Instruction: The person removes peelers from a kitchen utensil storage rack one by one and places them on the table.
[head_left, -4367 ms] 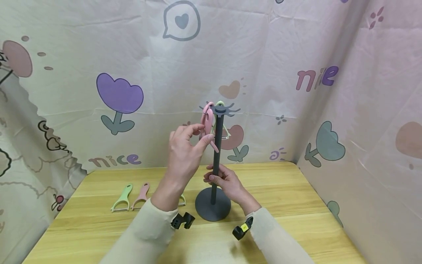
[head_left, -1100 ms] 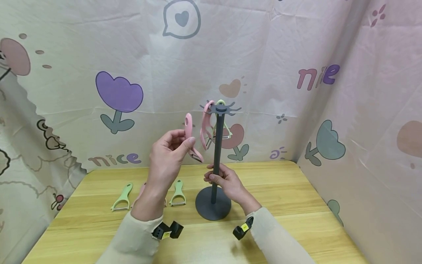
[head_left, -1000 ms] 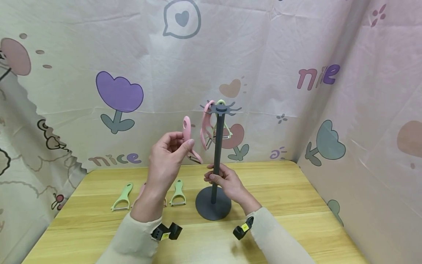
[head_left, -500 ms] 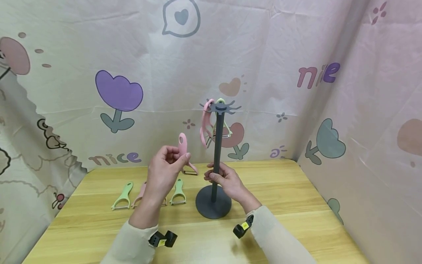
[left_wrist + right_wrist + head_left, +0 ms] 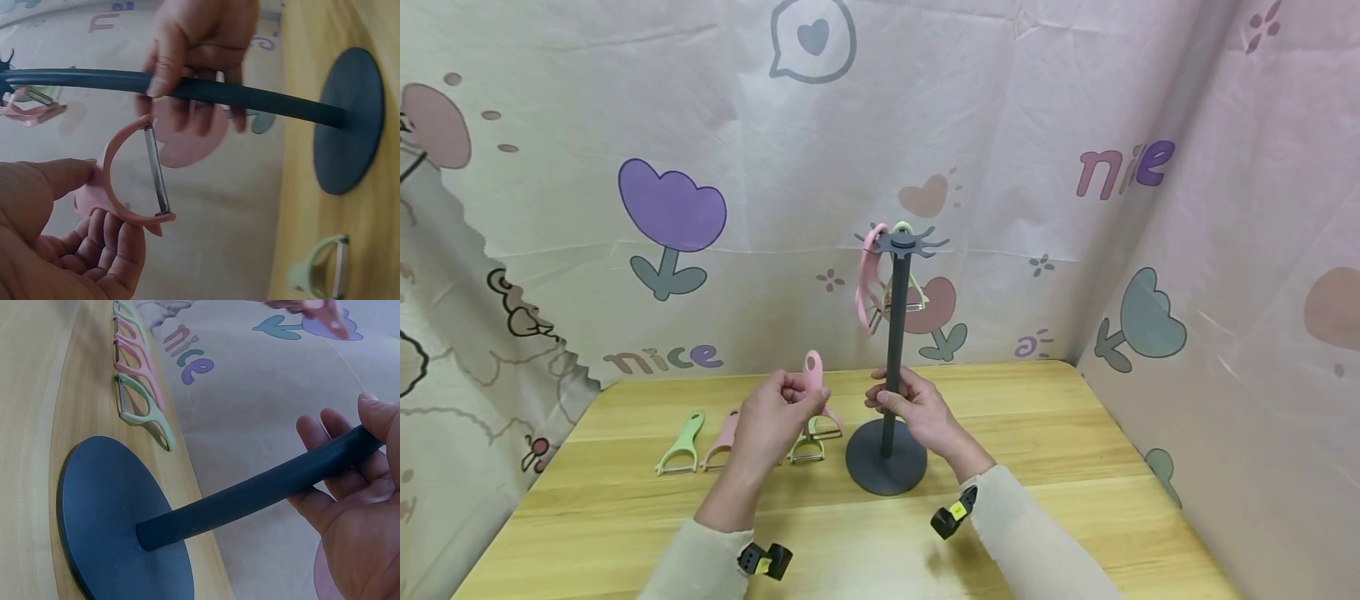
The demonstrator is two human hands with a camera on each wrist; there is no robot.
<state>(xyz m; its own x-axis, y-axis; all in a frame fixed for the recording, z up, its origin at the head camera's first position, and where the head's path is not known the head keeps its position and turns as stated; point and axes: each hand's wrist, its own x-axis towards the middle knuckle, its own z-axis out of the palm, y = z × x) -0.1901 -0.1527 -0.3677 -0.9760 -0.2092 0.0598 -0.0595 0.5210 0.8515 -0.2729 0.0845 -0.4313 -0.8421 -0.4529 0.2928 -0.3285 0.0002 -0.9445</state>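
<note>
My left hand pinches a pink peeler by its handle between thumb and fingers, handle end up. In the left wrist view, the blade of this peeler faces the stand's pole. My right hand has thumb and fingers round the pole of a dark grey stand, above its round base. From the stand's hooked top hang a pink peeler at the left and a green peeler behind the pole. The held peeler overlaps a green peeler lying on the table.
More peelers lie in a row on the left of the wooden table: a green one, a pink one and another pink one, which my left arm hides in the head view. A patterned cloth hangs behind.
The left hand has carried the pink peeler away from the stand's hooks, leftward and then down towards the table. Another pink peeler stays hanging. The right hand stays on the pole.
</note>
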